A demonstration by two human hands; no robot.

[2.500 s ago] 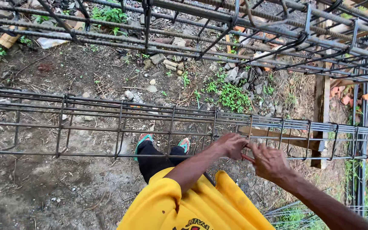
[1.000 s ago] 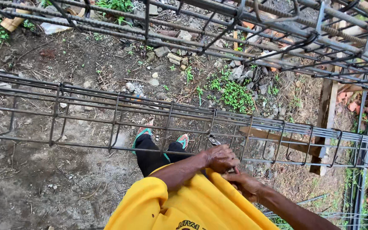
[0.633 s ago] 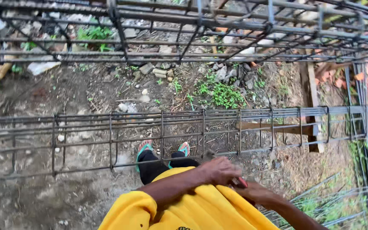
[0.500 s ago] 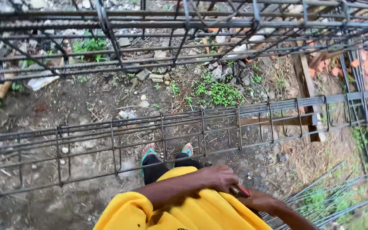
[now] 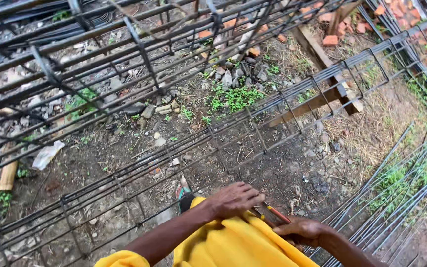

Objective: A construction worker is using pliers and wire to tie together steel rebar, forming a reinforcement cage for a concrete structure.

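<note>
Thin orange-tipped tool lies between left hand and right hand.

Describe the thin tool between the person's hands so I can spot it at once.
Start at the long rebar cage crossing the frame, then drop to the yellow garment at the bottom edge. Between the left hand and right hand lies a slim orange-tipped rod, the only bright, short piece among the grey steel bars.
</note>
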